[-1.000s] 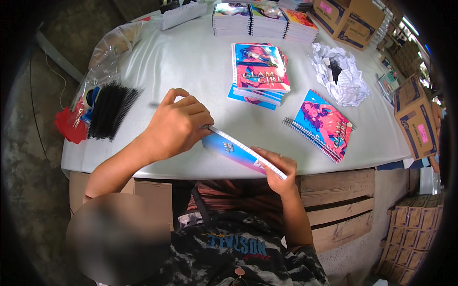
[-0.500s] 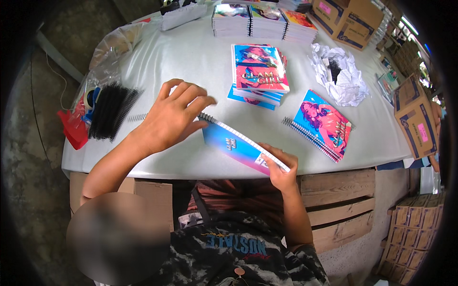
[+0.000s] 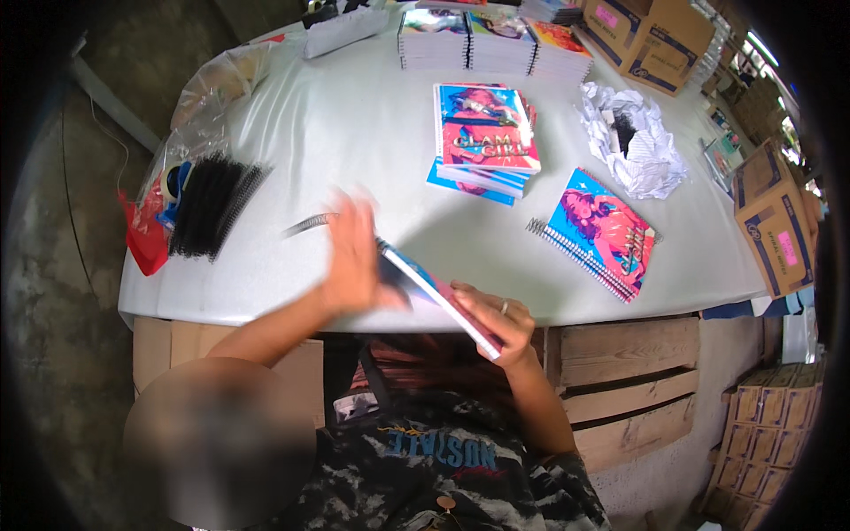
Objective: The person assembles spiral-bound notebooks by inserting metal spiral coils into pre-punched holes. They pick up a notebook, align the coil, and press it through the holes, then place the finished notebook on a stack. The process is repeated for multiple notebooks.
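Notebook (image 3: pixel 440 297) lay between the hands at the counter's (image 3: pixel 266 115) near edge, spine slanting far-left to near-right. Right hand (image 3: pixel 496 320) clamped its near end; left hand (image 3: pixel 351 258) was nearer the coil (image 3: pixel 310 223) jutting leftward, its grip unclear through blur.

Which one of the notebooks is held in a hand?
The tilted notebook in the right hand; the other notebooks lie on the table, untouched by hands.
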Demonstrator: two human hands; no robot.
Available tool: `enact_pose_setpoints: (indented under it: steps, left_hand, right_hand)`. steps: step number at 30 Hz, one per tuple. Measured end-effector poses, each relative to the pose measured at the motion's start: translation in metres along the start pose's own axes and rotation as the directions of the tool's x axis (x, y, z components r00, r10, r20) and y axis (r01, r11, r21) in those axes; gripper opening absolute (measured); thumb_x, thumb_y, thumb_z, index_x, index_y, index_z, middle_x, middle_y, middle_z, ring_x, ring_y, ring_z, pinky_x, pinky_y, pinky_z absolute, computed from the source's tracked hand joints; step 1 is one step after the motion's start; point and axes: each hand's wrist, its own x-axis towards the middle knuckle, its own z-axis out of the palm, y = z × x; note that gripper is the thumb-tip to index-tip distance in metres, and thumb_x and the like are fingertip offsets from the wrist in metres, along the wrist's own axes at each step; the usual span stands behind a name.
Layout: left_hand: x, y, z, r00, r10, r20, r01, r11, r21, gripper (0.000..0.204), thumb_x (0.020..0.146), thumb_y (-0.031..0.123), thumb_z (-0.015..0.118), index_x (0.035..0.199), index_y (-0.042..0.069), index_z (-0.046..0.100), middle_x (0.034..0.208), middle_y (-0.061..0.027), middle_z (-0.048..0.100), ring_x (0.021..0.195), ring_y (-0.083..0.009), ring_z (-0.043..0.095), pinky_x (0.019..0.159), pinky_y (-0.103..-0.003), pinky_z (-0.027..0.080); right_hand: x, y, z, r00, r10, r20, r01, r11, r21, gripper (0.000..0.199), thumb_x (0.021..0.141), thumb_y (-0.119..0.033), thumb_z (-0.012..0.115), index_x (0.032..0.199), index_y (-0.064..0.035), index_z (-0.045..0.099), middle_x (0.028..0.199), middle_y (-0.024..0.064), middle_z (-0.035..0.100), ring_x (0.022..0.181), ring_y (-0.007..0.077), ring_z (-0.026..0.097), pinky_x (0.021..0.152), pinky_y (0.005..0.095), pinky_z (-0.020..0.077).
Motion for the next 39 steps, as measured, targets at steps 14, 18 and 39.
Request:
enact_pose_setpoints:
  steps: [14, 18, 39]
  left_hand:
    - [0.012, 0.026, -0.013, 0.782, 0.607, -0.14, -0.55, 0.779, 0.302, 0.107, 0.077, 0.077, 0.027, 0.137, -0.011, 0.017, 0.142, -0.0326, 0.016, 0.131, -0.0503, 0.012, 0.103, -0.063, 0.003]
    - [-0.009, 0.03, 0.02, 0.938, 0.322, -0.128, -0.32, 0.947, 0.041, 0.106, 0.078, 0.077, 0.027, 0.139, -0.009, 0.014, 0.143, -0.0315, 0.015, 0.135, -0.0422, 0.01, 0.106, -0.058, 0.001]
    - [0.0, 0.062, 0.01, 0.858, 0.503, -0.107, -0.51, 0.859, -0.05, 0.089, 0.079, 0.074, 0.03, 0.146, 0.018, 0.013, 0.14, -0.0295, 0.025, 0.133, -0.0447, 0.016, 0.101, -0.065, 0.0]
  right_hand:
    - [-0.002, -0.008, -0.002, 0.999, -0.041, 0.015, 0.042, 0.998, -0.047, 0.026, 0.072, -0.001, 0.067, 0.098, 0.0026, 0.065, 0.09, 0.0209, 0.067, 0.082, 0.0304, 0.067, 0.074, 0.0367, 0.0533]
    - [-0.013, -0.007, 0.006, 1.0, 0.021, -0.014, -0.022, 0.999, -0.025, 0.035, 0.068, -0.001, 0.069, 0.102, 0.0003, 0.065, 0.094, 0.0176, 0.067, 0.084, 0.029, 0.067, 0.068, 0.0348, 0.0536]
    - [-0.009, -0.001, 0.003, 0.999, 0.0, -0.045, -0.002, 0.999, -0.054, 0.037, 0.07, -0.001, 0.068, 0.106, 0.0013, 0.063, 0.097, 0.0166, 0.066, 0.087, 0.0276, 0.066, 0.075, 0.0346, 0.053]
